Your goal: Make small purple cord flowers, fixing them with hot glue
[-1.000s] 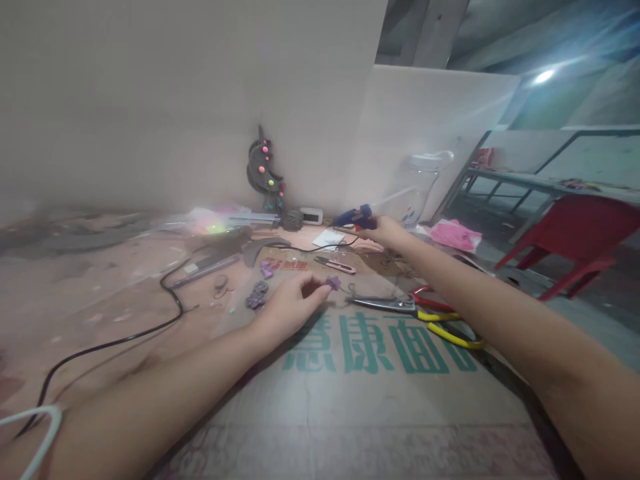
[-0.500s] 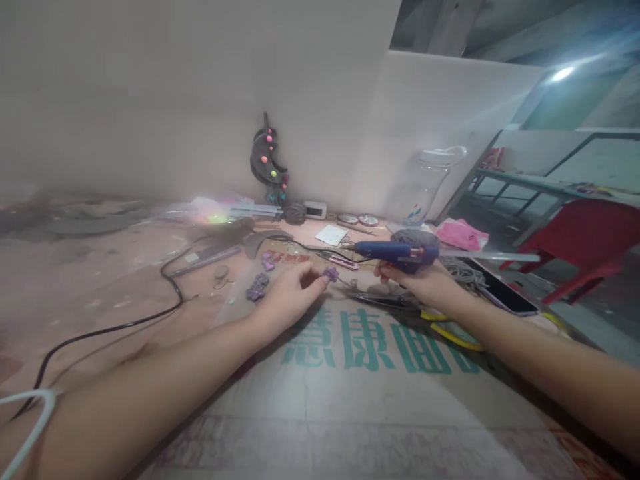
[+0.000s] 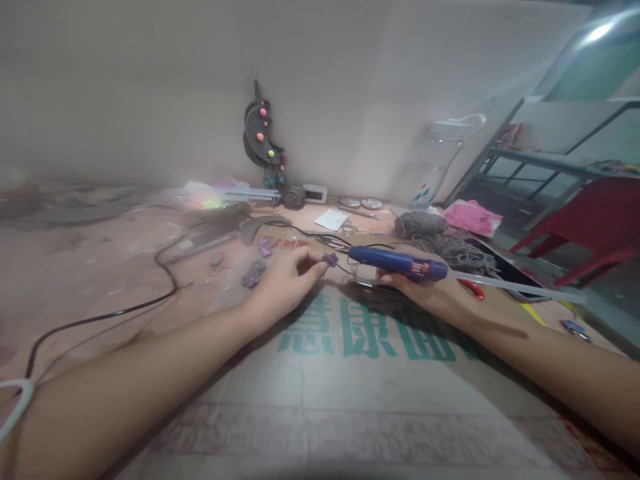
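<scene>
Between the thumb and fingertips of my left hand (image 3: 287, 283) is a small purple flower-shaped piece (image 3: 331, 259). My right hand (image 3: 425, 283) is closed around a blue hot glue gun (image 3: 395, 261), its nozzle pointing left toward the flower piece without visible contact. A long clear glue stick (image 3: 515, 285) juts from the back of the gun. Left of my left hand lie a grey-purple clustered piece (image 3: 253, 273) and a little purple piece (image 3: 265, 251). Under my right hand, metal blades (image 3: 367, 283) show in part; a red handle loop (image 3: 471, 289) peeks out beside my wrist.
A grey crescent ornament with coloured beads (image 3: 260, 137) leans on the wall. Grey yarn (image 3: 420, 225), a phone (image 3: 505, 267), pink cloth (image 3: 473, 217) and a clear jug (image 3: 435, 167) stand or lie at the right. A black cable (image 3: 120, 312) crosses the left side.
The glue gun has tilted, its back end swinging down and toward me, showing more of the glue stick. My left hand keeps its pinch on the flower piece. The camera view has shifted slightly.
</scene>
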Tool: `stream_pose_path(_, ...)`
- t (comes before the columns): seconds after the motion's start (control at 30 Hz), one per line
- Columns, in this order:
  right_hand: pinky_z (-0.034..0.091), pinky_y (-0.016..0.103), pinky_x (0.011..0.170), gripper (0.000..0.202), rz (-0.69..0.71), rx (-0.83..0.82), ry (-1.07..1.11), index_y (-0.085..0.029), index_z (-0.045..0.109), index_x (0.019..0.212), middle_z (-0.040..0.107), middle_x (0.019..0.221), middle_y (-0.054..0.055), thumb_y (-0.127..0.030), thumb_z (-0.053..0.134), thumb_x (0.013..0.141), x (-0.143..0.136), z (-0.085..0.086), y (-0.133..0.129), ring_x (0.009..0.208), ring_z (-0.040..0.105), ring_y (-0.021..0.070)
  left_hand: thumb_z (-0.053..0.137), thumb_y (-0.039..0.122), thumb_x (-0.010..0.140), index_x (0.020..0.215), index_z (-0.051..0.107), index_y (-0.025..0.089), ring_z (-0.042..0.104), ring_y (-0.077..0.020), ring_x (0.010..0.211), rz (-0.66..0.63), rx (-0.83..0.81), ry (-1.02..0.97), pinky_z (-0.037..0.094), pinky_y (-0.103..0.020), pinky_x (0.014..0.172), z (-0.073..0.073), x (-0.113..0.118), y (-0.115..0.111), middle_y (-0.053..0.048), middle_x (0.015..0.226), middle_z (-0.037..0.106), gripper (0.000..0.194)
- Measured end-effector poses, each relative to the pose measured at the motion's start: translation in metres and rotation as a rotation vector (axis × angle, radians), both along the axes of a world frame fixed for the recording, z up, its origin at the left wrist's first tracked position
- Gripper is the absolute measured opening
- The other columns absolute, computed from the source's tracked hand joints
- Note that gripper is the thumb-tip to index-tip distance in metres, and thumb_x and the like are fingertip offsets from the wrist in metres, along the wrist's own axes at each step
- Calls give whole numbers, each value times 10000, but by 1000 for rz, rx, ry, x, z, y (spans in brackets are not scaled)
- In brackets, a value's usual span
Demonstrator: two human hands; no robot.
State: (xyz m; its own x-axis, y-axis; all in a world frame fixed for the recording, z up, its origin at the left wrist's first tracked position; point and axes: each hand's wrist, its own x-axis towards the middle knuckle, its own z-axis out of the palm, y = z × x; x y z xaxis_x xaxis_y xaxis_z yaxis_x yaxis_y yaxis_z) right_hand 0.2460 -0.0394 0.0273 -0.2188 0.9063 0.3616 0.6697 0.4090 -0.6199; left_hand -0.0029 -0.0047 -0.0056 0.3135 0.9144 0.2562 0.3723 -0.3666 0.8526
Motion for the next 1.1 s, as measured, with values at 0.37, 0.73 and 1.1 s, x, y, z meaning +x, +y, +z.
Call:
stream_pose_path(0.37,506,392,754,216,-13,18,-117,-231,646,806,719,873,66,-433,664,732,-1,-2,1,836,651,269,551,360,855,787,583,179,570,-169,746,1,18,-10,400,-270,676,4,2,-1,-14,781,641,196)
stream_pose_path(0.73,424,291,595,252,-22,73,-219,-227,588,715,640,697,24,-469,643,759,-1,-2,1,648,582,184,547,375,873,831,607,175,560,-150,689,-20,63,27,416,-250,625,-1,0,0,-23,797,654,213)
stream_pose_path(1.1,447,313,652,264,-59,46,-223,-231,603,735,669,736,35,-490,658,746,-1,-3,1,712,605,212,545,370,869,832,610,176,560,-158,712,-21,72,29,406,-247,629,1,1,-1,-19,794,646,209)
